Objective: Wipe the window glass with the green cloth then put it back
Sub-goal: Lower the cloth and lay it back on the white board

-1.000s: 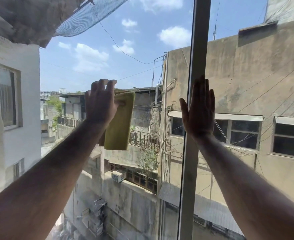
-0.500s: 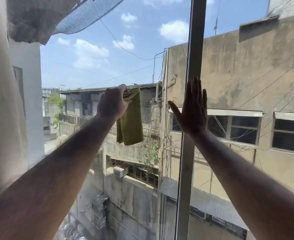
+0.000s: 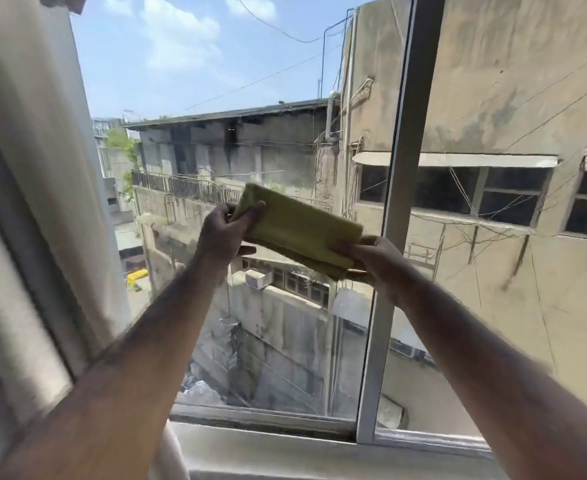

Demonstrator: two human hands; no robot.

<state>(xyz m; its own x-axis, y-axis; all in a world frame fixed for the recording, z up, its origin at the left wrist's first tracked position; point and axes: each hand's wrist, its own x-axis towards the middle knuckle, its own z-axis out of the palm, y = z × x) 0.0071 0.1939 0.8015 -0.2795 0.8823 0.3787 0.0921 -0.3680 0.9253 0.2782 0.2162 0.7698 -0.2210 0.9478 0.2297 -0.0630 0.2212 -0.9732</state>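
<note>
both hands pinch the green cloth: left hand high end, right hand low end, long axis slanting across the window glass.

We see both arms raised in front of the window glass. The left hand pinches one end of the folded green cloth and the right hand grips the other, holding it stretched between them. A pale curtain hangs at left; a grey window frame post runs upright just right of the cloth
</note>
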